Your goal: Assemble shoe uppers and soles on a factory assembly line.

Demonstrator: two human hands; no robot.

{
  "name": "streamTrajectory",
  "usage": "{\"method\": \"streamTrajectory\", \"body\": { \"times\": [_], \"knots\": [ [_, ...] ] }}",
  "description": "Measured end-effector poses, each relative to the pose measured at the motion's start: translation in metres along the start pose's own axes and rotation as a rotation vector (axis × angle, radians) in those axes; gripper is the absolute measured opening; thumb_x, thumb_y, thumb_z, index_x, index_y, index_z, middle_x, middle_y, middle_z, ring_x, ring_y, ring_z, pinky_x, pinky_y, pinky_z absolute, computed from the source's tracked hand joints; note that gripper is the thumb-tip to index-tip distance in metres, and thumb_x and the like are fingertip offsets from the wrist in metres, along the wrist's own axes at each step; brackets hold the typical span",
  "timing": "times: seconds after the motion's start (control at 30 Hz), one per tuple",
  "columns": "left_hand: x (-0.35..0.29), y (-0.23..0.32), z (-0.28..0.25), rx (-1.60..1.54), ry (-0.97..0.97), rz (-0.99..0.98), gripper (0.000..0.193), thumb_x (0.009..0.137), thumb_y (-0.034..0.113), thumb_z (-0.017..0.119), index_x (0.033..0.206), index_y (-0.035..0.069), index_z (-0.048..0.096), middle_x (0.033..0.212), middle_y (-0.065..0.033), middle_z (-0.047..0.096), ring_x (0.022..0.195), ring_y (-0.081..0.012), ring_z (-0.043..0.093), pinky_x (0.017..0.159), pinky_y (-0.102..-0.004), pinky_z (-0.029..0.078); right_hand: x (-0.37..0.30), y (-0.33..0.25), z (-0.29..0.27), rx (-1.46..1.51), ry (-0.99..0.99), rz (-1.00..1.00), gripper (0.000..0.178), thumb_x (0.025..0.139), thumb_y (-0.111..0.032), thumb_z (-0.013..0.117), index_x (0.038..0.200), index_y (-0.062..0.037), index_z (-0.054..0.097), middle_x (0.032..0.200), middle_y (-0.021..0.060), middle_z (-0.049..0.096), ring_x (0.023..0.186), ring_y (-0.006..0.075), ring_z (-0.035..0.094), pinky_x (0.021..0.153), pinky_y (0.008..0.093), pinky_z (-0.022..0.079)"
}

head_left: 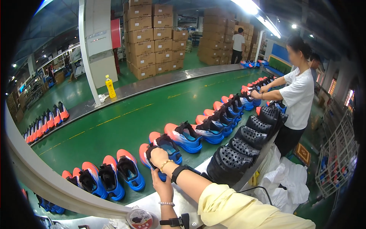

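A coral, white and blue sneaker [143,154] with a black collar sits at the near edge of the green belt, between my hands. My right hand [158,156] is bent over its dark opening, fingers closed on the upper and partly hidden. From below, my left hand [161,184] grips the heel end beside the blue sole. Just beyond stands another sneaker [169,148] of the same kind. More matching sneakers [130,170] line the belt to the left, and a further row [184,137] runs away to the right.
Black perforated clogs [233,160] stand in a row right of my forearm. A co-worker [299,91] handles sneakers farther along the green belt [126,126]. A yellow bottle [110,87] is on the far metal ledge. A white curved post [49,173] crosses the near left.
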State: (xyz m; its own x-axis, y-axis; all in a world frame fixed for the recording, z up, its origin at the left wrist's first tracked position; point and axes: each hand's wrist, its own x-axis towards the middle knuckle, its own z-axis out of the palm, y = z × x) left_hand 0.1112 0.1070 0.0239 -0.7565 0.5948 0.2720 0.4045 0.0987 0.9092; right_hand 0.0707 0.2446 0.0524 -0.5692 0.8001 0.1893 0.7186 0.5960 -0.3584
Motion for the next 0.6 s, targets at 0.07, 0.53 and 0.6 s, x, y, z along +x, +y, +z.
{"method": "streamTrajectory", "body": {
  "times": [0.07, 0.53, 0.6],
  "knots": [
    [-0.002, -0.002, 0.001, 0.032, 0.04, 0.034, 0.046, 0.076, 0.008, 0.073, 0.118, 0.002, 0.055, 0.147, -0.0267, 0.041, 0.126, -0.0445, 0.049, 0.101, -0.0472, 0.042, -0.003, -0.001, -0.001, 0.021, -0.006, -0.025, 0.017, 0.078, -0.019, 0.064, 0.082, -0.0041, 0.073, 0.084, 0.0187, 0.071, 0.081, 0.0344, 0.072, 0.073, 0.0437, 0.058],
    [0.01, -0.03, -0.029, 0.011, 0.281, 0.108, 0.06, 0.074, -0.01, 0.06, 0.132, 0.0, 0.048, 0.142, -0.0216, 0.045, 0.135, -0.038, 0.041, 0.114, -0.0429, 0.029, -0.217, 0.093, -0.306, 0.46, 0.262, -0.449, 0.046, 0.085, -0.017, 0.071, 0.125, 0.0002, 0.057, 0.114, 0.0165, 0.067, 0.105, 0.0351, 0.063, 0.092, 0.0414, 0.049],
    [0.009, -0.021, -0.024, 0.011, 0.329, 0.122, 0.061, 0.074, -0.011, 0.055, 0.133, -0.001, 0.046, 0.14, -0.0212, 0.046, 0.134, -0.038, 0.041, 0.115, -0.0429, 0.028, -0.227, 0.155, -0.311, 0.418, 0.489, -0.182, 0.04, 0.087, -0.016, 0.069, 0.122, 0.0005, 0.059, 0.114, 0.0174, 0.067, 0.103, 0.034, 0.064, 0.092, 0.0404, 0.049]
  ]
}}
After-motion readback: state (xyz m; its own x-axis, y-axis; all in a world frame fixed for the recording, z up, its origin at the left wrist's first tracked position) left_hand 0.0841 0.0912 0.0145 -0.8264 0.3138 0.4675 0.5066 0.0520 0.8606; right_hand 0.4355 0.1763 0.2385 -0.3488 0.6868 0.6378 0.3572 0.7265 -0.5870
